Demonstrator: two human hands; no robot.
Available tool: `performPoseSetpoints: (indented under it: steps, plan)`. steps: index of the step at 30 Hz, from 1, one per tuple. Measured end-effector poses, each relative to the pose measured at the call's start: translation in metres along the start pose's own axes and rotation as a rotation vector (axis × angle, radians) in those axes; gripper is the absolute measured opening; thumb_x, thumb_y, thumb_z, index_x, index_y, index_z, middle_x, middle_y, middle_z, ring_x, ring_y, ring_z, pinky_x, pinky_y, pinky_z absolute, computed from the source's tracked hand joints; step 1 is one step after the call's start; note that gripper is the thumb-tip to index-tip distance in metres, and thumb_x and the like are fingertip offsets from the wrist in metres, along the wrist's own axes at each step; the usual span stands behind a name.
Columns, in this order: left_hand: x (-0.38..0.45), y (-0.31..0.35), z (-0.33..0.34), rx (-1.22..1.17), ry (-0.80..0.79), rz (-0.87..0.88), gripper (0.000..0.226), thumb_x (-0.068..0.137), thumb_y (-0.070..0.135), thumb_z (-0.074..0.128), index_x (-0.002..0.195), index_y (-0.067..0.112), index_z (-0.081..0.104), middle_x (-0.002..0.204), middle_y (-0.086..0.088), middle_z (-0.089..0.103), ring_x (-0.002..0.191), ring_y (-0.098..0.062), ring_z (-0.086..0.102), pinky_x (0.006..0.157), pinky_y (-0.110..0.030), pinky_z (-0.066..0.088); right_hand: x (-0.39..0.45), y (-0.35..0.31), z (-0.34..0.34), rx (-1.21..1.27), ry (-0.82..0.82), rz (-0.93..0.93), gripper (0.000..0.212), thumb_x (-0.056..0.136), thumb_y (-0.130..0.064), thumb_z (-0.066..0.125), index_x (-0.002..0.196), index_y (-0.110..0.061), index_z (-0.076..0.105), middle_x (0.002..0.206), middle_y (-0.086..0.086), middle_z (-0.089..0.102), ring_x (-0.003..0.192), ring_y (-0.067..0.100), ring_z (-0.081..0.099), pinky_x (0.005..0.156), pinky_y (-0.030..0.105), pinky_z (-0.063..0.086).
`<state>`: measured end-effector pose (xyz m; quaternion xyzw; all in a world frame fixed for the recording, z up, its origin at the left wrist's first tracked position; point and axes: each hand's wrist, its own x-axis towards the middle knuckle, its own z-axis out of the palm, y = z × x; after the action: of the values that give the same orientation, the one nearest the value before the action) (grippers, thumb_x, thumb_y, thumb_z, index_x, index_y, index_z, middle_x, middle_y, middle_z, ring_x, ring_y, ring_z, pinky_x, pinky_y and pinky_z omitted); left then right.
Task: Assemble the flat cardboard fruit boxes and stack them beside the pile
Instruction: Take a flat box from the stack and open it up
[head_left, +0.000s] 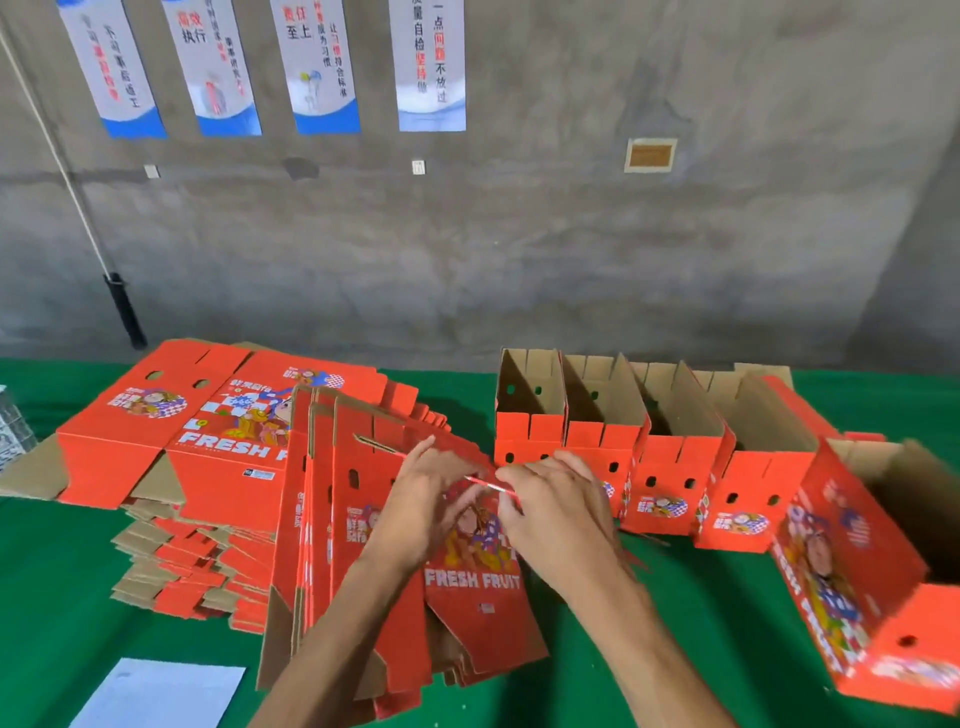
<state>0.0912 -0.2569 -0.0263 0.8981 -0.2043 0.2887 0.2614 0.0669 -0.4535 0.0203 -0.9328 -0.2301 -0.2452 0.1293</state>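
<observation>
on the green worktop, both hands at a flat fruit box

on the green worktop (675, 649) a slanted batch of flat boxes (363, 519) lies in front of the person, red faces up, brown edges showing at the near end. the top flat box (483, 608), printed "fresh fruit", lies under both hands. the left hand (421, 499) rests on its upper part with fingers (415, 452) spread fairly wide and mostly straight. the right hand (556, 499) has its fingers curled, pinching a thin raised cardboard edge (493, 486) between the two hands.

behind and to the left lies the pile of flat boxes (208, 431), its lower layers fanned out untidily toward the near side. to the right, just beside the hands, a row of assembled boxes (623, 441) stands open-topped, packed side against side. a larger assembled box (857, 587) lies on its side at the far right, close to the right forearm. a white sheet (156, 696) lies at the near left corner. banners (311, 67) hang on the grey wall (571, 249), and a black-handled pole (124, 312) leans there.
</observation>
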Motion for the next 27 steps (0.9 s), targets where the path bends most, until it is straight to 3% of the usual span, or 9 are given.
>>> performPoseSetpoints:
  steps: [2, 4, 6, 9, 12, 17, 22, 25, 27]
  plan:
    - [0.009, 0.007, 0.009, -0.091, 0.079, -0.059, 0.004, 0.098, 0.039, 0.069, 0.102, 0.040, 0.068, 0.102, 0.025, 0.066, 0.104, 0.001, 0.057, 0.109, -0.041, 0.036, -0.003, 0.020, -0.017, -0.013, 0.315, -0.034, 0.022, 0.094, -0.029, 0.066, 0.110, -0.019, 0.077, 0.113, -0.004, 0.076, 0.109, 0.017, 0.067, 0.118, 0.043, 0.035]
    - [0.018, 0.015, 0.018, -0.155, 0.178, -0.156, 0.009, 0.096, 0.040, 0.072, 0.092, 0.043, 0.064, 0.092, 0.025, 0.063, 0.096, -0.002, 0.056, 0.095, -0.037, 0.038, -0.007, 0.043, -0.035, 0.030, 0.624, -0.079, 0.019, 0.097, -0.026, 0.067, 0.108, -0.014, 0.077, 0.116, -0.002, 0.074, 0.108, 0.020, 0.065, 0.111, 0.046, 0.043]
    - [0.026, 0.019, 0.025, -0.285, 0.268, -0.265, 0.008, 0.092, 0.040, 0.072, 0.086, 0.039, 0.067, 0.085, 0.019, 0.065, 0.084, -0.006, 0.057, 0.081, -0.036, 0.041, -0.011, 0.068, -0.049, 0.056, 0.777, -0.078, 0.020, 0.098, -0.025, 0.067, 0.111, -0.012, 0.074, 0.119, -0.001, 0.071, 0.106, 0.024, 0.064, 0.103, 0.043, 0.048]
    - [0.031, 0.028, 0.040, -0.596, 0.265, -0.382, 0.007, 0.096, 0.029, 0.073, 0.089, 0.028, 0.072, 0.076, 0.006, 0.072, 0.069, -0.008, 0.056, 0.069, -0.031, 0.045, -0.017, 0.105, -0.053, 0.095, 0.662, 0.043, 0.038, 0.095, -0.026, 0.072, 0.129, -0.010, 0.067, 0.136, 0.002, 0.063, 0.121, 0.027, 0.061, 0.106, 0.040, 0.048]
    - [0.029, 0.049, 0.061, -0.873, 0.208, -0.497, 0.012, 0.095, 0.024, 0.072, 0.094, 0.013, 0.072, 0.081, -0.013, 0.075, 0.076, -0.019, 0.065, 0.071, -0.032, 0.052, -0.023, 0.131, -0.045, -0.038, 0.505, 0.129, 0.046, 0.086, -0.031, 0.080, 0.127, -0.013, 0.069, 0.141, 0.004, 0.061, 0.126, 0.032, 0.060, 0.106, 0.048, 0.047]
    - [-0.010, 0.069, 0.105, -1.106, 0.070, -0.688, 0.020, 0.094, 0.030, 0.072, 0.098, 0.011, 0.073, 0.099, -0.016, 0.078, 0.089, -0.026, 0.074, 0.071, -0.027, 0.058, -0.040, 0.159, -0.035, -0.160, 0.356, 0.235, 0.052, 0.087, -0.056, 0.062, 0.123, -0.019, 0.064, 0.111, -0.002, 0.057, 0.105, 0.024, 0.057, 0.096, 0.036, 0.041]
    - [-0.048, 0.085, 0.141, -1.129, 0.087, -0.880, 0.030, 0.086, 0.032, 0.073, 0.103, 0.008, 0.072, 0.091, -0.019, 0.077, 0.066, -0.014, 0.071, 0.052, -0.020, 0.052, -0.053, 0.165, -0.018, -0.223, 0.236, 0.205, 0.043, 0.077, -0.053, 0.084, 0.086, -0.016, 0.067, 0.079, -0.001, 0.064, 0.079, 0.027, 0.064, 0.093, 0.038, 0.040]
    - [-0.053, 0.095, 0.141, -1.033, 0.087, -0.781, 0.026, 0.088, 0.041, 0.070, 0.109, 0.027, 0.070, 0.107, -0.012, 0.076, 0.090, -0.015, 0.074, 0.066, -0.020, 0.057, -0.062, 0.165, -0.010, -0.140, 0.253, 0.076, 0.037, 0.083, -0.047, 0.083, 0.084, -0.018, 0.061, 0.073, -0.008, 0.061, 0.076, 0.021, 0.063, 0.107, 0.038, 0.035]
    - [-0.048, 0.099, 0.133, -0.962, 0.051, -0.609, 0.046, 0.095, 0.036, 0.071, 0.137, 0.046, 0.055, 0.135, 0.009, 0.066, 0.121, -0.006, 0.064, 0.088, -0.016, 0.055, -0.067, 0.164, -0.008, -0.101, 0.276, 0.020, 0.032, 0.090, -0.047, 0.075, 0.087, -0.019, 0.060, 0.078, -0.011, 0.059, 0.081, 0.017, 0.061, 0.115, 0.041, 0.033]
